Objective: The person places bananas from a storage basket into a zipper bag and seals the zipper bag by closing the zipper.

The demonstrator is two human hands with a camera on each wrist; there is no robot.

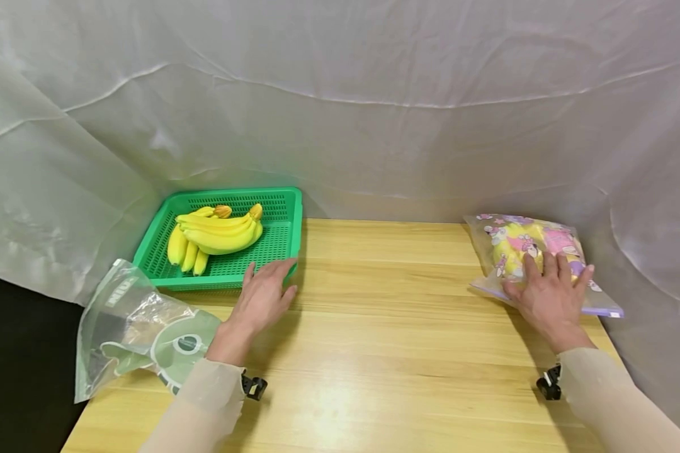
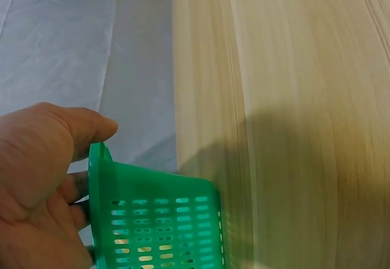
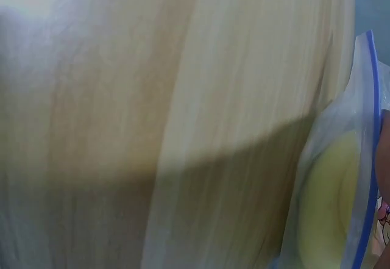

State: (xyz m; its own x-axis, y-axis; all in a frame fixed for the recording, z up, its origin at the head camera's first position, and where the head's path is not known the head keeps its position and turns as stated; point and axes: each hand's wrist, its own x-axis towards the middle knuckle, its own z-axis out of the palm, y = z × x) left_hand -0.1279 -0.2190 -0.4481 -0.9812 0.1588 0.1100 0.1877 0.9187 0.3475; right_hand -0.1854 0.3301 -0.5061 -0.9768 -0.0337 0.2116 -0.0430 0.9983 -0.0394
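My left hand is at the near right corner of a green plastic basket, fingers loosely spread over the front rim. In the left wrist view, the thumb lies just above the basket's rim, with fingers partly hidden behind it. Bunches of yellow bananas lie inside, one across another. On the right, my right hand rests with spread fingers on a clear, cartoon-printed zip bag with a purple-blue zip edge. A rounded yellow thing shows through the bag's plastic.
A second clear zip bag with a green cartoon print lies crumpled at the left, partly under my left forearm. The wooden table reaches back to a grey cloth hanging behind and at both sides.
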